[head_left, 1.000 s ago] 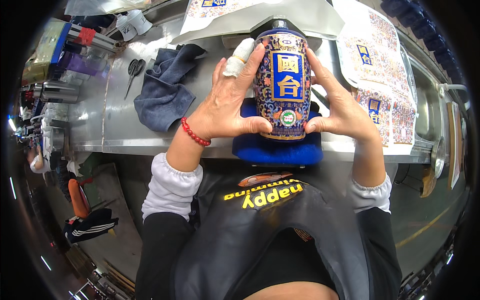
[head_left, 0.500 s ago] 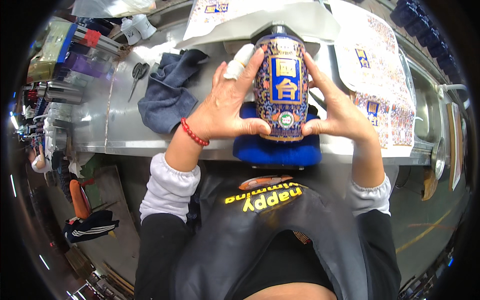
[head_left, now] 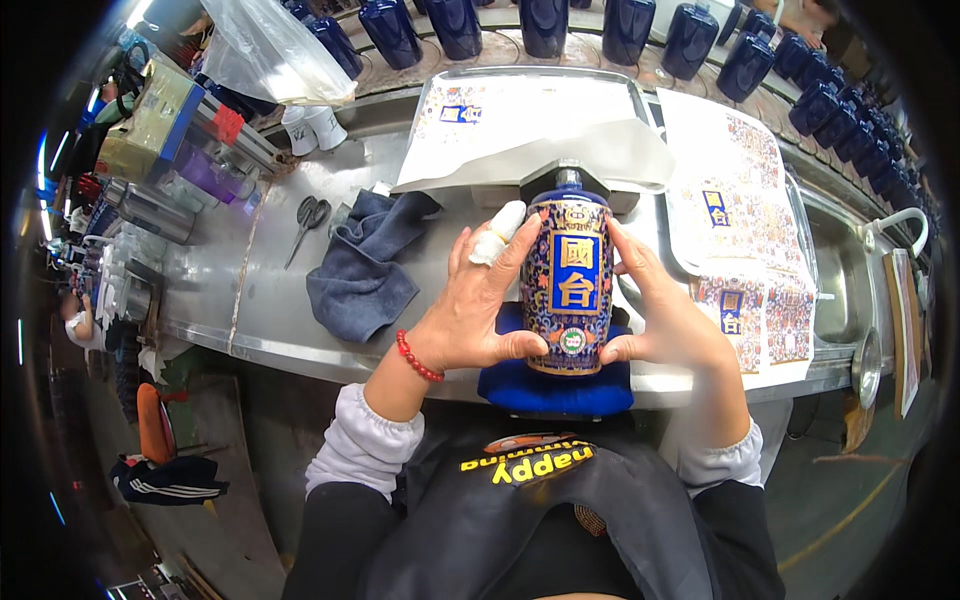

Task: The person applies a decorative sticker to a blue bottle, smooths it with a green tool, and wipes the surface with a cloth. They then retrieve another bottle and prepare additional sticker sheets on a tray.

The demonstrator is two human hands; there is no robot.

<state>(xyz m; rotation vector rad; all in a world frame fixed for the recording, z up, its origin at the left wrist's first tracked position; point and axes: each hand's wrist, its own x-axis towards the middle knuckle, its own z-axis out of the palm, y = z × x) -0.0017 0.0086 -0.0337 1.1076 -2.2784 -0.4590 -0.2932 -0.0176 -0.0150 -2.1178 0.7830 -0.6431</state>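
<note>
A dark blue bottle (head_left: 568, 330) with an ornate patterned covering and a gold-framed blue panel lies between my hands, its neck pointing away from me. My left hand (head_left: 475, 305) grips its left side, thumb low on the body; one finger has a white wrapping and red beads circle the wrist. My right hand (head_left: 670, 315) presses on the right side, thumb near the base and fingers along the shoulder. Beneath the bottle, at the counter's near edge, is a blue cushion (head_left: 555, 392). A dark support behind the neck is partly hidden.
Left on the metal counter (head_left: 270, 290) are a grey-blue cloth (head_left: 365, 270) and black scissors (head_left: 310, 220). Printed decal sheets (head_left: 725, 150) lie right, others (head_left: 430, 130) behind. A sink (head_left: 830, 265) adjoins at right. Blue bottles (head_left: 545, 25) line the curved far ledge.
My view has shifted, so the counter sits lower in the picture and the row of blue bottles shows at the far side. Both hands still hold the patterned bottle in much the same grip.
</note>
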